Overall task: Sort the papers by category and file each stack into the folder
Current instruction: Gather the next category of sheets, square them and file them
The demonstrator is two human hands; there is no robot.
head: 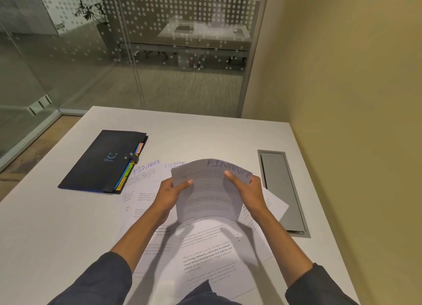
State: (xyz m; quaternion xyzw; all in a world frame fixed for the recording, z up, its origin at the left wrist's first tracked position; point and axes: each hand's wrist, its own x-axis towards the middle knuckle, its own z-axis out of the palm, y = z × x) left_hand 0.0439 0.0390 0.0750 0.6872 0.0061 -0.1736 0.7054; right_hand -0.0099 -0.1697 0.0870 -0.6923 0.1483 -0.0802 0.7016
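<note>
I hold a curved sheet headed "FINANCE" (209, 194) above the table with both hands. My left hand (170, 194) grips its left edge and my right hand (245, 190) grips its right edge. Under it several loose printed papers (205, 254) lie spread across the white table (57, 224). One flat sheet headed "FINANCE" (142, 174) and one headed "ADMIN" (174, 165) show at the far side. A dark blue expanding folder (102, 159) with coloured tabs lies shut at the left, apart from my hands.
A grey cable hatch (282, 190) is set into the table at the right, with a white sheet (275, 204) overlapping its edge. A yellow wall runs along the right. Glass partitions stand beyond the table's far edge and on the left.
</note>
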